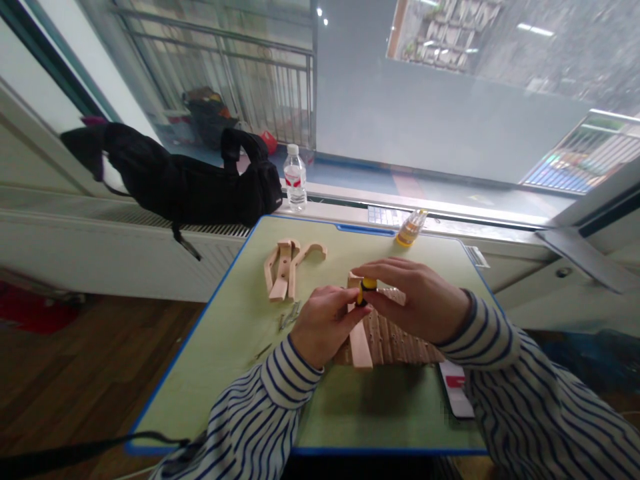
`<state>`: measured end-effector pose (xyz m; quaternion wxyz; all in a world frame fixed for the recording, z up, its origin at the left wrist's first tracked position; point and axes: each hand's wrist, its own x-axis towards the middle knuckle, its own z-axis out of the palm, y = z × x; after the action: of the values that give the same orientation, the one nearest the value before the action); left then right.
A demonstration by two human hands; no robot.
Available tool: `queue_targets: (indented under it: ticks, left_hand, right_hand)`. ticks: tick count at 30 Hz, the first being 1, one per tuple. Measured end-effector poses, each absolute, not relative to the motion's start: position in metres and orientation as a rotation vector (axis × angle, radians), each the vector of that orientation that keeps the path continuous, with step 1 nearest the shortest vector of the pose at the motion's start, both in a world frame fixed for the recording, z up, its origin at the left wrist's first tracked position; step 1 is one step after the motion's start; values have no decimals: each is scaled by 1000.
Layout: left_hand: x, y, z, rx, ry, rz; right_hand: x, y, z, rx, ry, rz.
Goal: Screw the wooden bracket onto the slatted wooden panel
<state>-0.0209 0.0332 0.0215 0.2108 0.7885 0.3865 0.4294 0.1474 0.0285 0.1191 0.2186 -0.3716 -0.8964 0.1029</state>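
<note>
My right hand (419,299) is closed on the yellow and black handle of a screwdriver (369,285), which stands over a pale wooden strip (361,347). My left hand (325,323) pinches close to the handle's lower end, beside the strip; its fingertips meet the dark part. The screwdriver's tip is hidden by my fingers. Beneath the strip and my right hand lies a brown slatted, corrugated-looking piece (395,340). Several curved wooden pieces (284,270), some with holes, lie together left of the hands. Small metal screws (289,316) rest near my left wrist.
The pale green table (200,380) has a blue edge. A small bottle with orange liquid (411,228) is at its far side. A phone-like flat item (457,390) lies at right. A water bottle (295,179) and black bag (200,183) are on the sill by the window.
</note>
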Motion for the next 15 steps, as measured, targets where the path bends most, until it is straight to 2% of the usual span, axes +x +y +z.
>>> queue_targets:
  ticks: [15]
  left_hand:
    - [-26,37,29,2308,923,985]
  right_hand:
    - [148,30,117,-1117,-2467,184]
